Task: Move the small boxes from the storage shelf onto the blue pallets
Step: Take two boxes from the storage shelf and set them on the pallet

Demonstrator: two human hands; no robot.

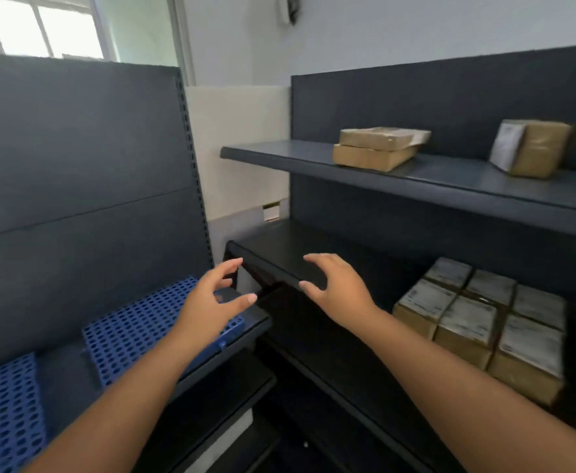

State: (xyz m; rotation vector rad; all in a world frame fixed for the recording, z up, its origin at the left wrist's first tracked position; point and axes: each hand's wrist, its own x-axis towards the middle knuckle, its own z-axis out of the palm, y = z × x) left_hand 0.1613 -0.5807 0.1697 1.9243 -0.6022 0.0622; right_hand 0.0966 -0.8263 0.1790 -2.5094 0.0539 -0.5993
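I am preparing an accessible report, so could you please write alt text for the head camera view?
A person's empty left hand and right hand reach forward, fingers spread, between a blue pallet on the left shelf and a block of small boxes on the right storage shelf. More boxes sit higher up.

**Pale room, dark shelving, daylight from upper left**

White walls (416, 32) above, with a cream lower panel (238, 145) showing in the corner gap between two dark grey metal shelving units. Window (41, 25) at top left, bright and washed out. Small grey fixture (289, 9) mounted high on the wall. Perforated upright (191, 158) along the left unit's back panel. Soft, even light throughout; deep shadow under the lower shelves.
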